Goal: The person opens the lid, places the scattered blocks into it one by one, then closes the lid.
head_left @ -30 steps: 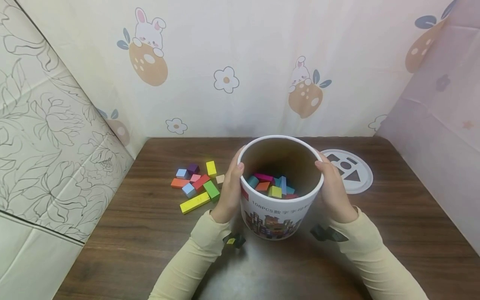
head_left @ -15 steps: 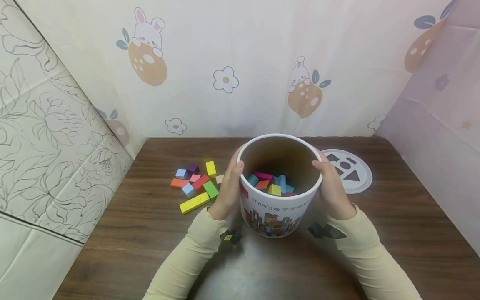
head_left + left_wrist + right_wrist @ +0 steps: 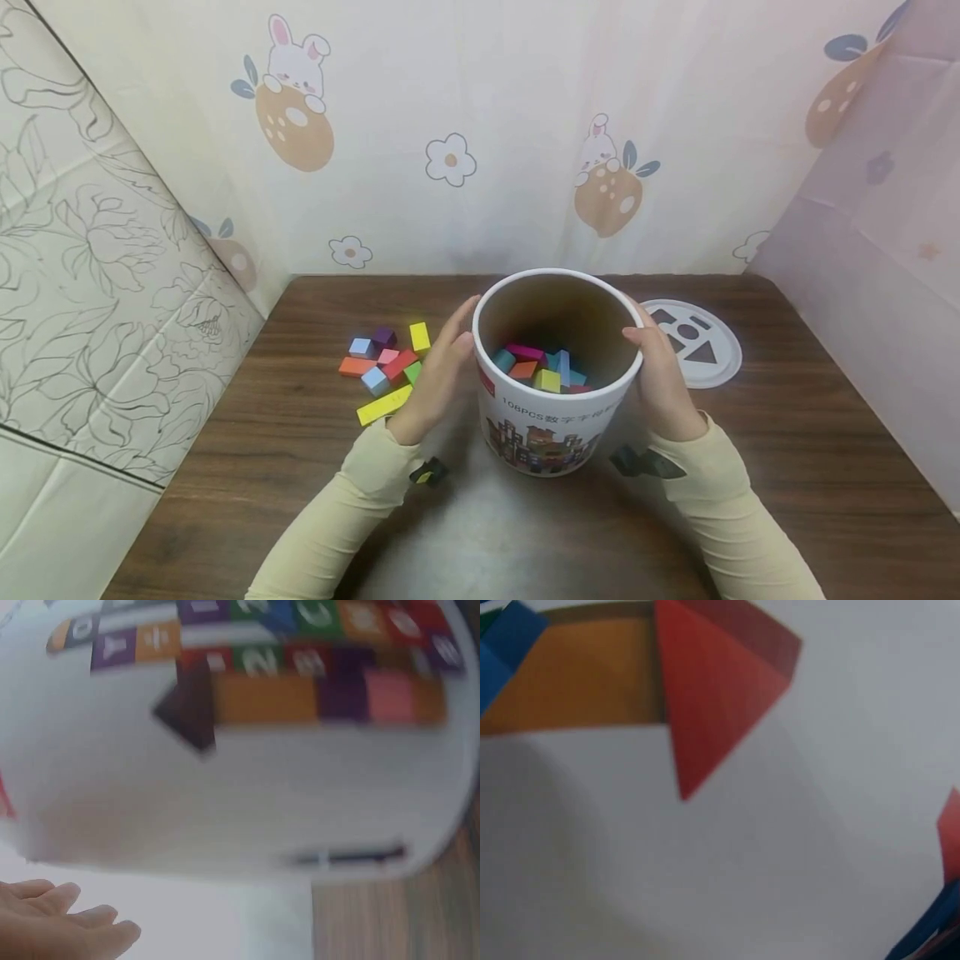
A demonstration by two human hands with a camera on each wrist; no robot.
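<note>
A white cylindrical bucket [image 3: 551, 429] with a printed block picture stands upright on the table, its top uncovered. Several coloured blocks, among them a yellow one [image 3: 547, 381], lie in the bottom. My right hand [image 3: 663, 379] grips the bucket's right side, thumb over the rim. My left hand [image 3: 433, 379] is beside the left wall, its thumb off the rim. In the left wrist view the left fingers [image 3: 90, 922] extend loosely, apart from the bucket wall [image 3: 247, 780]. Only the printed wall [image 3: 780, 847] fills the right wrist view; the right hand is hidden there.
Loose blocks, including a long yellow bar [image 3: 382, 406], a red block [image 3: 400, 365] and a purple cube [image 3: 384, 337], lie left of the bucket. A white lid [image 3: 725, 343] with cut-out shapes lies behind the right hand. A patterned curtain [image 3: 517, 208] borders the table's back.
My left hand has come off the rim and moved left, now covering part of the loose blocks. The right hand keeps its grip. The bucket has barely shifted.
</note>
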